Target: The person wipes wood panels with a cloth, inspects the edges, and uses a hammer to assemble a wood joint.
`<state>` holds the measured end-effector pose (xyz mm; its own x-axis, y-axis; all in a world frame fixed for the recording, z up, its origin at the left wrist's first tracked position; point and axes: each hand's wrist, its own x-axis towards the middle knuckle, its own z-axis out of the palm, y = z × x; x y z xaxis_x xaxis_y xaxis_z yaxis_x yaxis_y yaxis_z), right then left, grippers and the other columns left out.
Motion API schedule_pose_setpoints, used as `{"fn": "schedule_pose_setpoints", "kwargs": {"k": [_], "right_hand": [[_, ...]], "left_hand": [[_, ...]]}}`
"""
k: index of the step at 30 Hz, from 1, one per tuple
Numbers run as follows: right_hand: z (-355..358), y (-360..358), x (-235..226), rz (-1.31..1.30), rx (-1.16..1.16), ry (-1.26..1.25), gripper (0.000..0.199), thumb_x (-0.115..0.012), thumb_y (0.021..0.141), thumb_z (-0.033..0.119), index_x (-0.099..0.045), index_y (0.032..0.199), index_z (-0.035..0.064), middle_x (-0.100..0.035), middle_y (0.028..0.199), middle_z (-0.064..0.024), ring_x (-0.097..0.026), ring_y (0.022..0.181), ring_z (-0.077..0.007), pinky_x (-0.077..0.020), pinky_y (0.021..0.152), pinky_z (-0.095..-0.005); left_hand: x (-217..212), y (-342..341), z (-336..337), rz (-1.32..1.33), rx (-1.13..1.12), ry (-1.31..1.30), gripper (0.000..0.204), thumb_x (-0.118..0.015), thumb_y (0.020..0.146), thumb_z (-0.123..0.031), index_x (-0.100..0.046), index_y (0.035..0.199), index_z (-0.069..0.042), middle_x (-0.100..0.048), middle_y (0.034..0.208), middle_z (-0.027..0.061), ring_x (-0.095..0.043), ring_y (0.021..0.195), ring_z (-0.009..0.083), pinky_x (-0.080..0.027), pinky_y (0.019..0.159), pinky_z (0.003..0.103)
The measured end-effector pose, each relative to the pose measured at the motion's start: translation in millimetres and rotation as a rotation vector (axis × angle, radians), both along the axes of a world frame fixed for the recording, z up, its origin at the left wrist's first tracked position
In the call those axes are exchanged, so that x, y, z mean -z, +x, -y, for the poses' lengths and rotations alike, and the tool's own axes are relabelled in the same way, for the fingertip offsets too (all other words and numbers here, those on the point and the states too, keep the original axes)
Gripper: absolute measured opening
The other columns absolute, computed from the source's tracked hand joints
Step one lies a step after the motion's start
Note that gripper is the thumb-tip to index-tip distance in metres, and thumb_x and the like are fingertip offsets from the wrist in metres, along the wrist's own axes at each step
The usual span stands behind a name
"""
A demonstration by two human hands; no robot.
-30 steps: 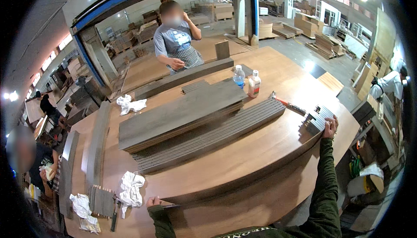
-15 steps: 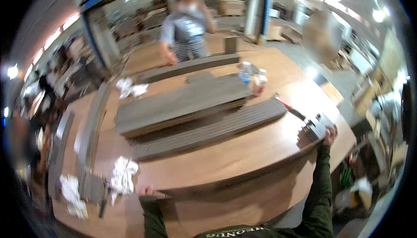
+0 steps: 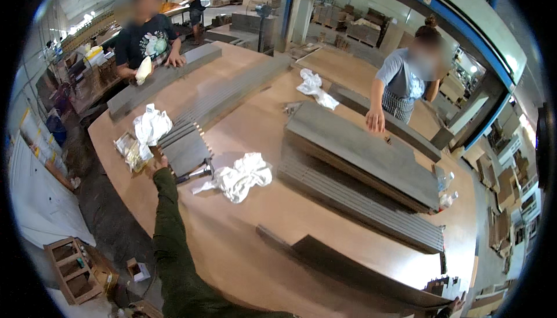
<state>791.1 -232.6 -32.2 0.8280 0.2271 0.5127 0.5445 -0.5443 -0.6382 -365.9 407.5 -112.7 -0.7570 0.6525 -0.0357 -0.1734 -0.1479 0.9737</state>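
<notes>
My left hand [image 3: 158, 166] reaches to the left end of the table, between a stack of short grey boards [image 3: 184, 150] and a small clear tray [image 3: 130, 151] of tiny parts. Its fingers look stretched out, with nothing seen in them. A hammer [image 3: 197, 170] lies by that stack, next to a crumpled white cloth [image 3: 241, 177]. At the lower right, my right hand [image 3: 456, 303] grips the right end of a long dark grey panel [image 3: 354, 268] along the near side of the table. Small grey pieces [image 3: 445, 287] stand beside that hand.
Wide grey panels [image 3: 360, 150] lie stacked mid-table, with long grooved strips [image 3: 360, 205] in front. Bottles [image 3: 445, 189] stand at their right end. Across the table a co-worker's hand [image 3: 375, 120] rests on the stack; another person [image 3: 148, 39] works at the far left.
The view has swung left. My left hand has left the near panel edge and moved to the short grey boards. My right hand stays at the panel's right end.
</notes>
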Motion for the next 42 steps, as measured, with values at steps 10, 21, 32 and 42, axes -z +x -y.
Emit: {"fn": "schedule_pose_setpoints", "kwargs": {"k": [10,21,32,42], "right_hand": [[29.2,-95.5,-48.1,-0.045,-0.011,-0.252,0.053,-0.054,0.082,0.036,-0.045,0.123,0.0026,-0.053,0.113,-0.0173,-0.051,0.103,-0.0214,-0.042,0.084,-0.0394],[9.7,-156.3,-64.6,-0.094,0.302,-0.047,0.039,-0.052,0.081,0.024,-0.053,0.119,0.0163,-0.06,0.092,-0.0112,-0.055,0.071,-0.0197,-0.0465,0.066,-0.0305],[30.4,-55.1,0.9,-0.143,-0.021,0.254,0.037,-0.046,0.085,0.014,-0.05,0.121,0.0045,-0.057,0.098,-0.0203,-0.055,0.083,-0.0246,-0.0468,0.071,-0.0341],[-30.7,-105.9,-16.5,0.069,0.176,-0.04,0.038,-0.047,0.084,0.023,-0.054,0.116,0.004,-0.055,0.106,-0.0216,-0.055,0.084,-0.031,-0.0443,0.076,-0.0388]], "left_hand": [[46.8,-28.4,-149.3,-0.736,0.347,-0.321,0.065,-0.073,0.062,-0.03,-0.047,0.117,-0.007,-0.049,0.114,0.0098,-0.051,0.095,0.0228,-0.044,0.078,0.038],[63.1,-10.7,-113.1,-0.828,0.468,-0.304,0.086,-0.079,0.048,-0.034,-0.043,0.121,-0.006,-0.044,0.121,0.0116,-0.049,0.103,0.0258,-0.043,0.083,0.041],[-84.6,142.6,59.7,-1.463,0.705,-0.278,0.088,-0.075,0.042,-0.053,-0.049,0.117,-0.015,-0.046,0.122,0.0119,-0.039,0.114,0.033,-0.023,0.097,0.054],[-29.2,134.7,-47.1,-0.973,0.513,-0.903,0.104,-0.068,0.05,-0.065,-0.025,0.137,-0.026,-0.013,0.144,0.0149,-0.012,0.132,0.0358,-0.014,0.103,0.054]]}}
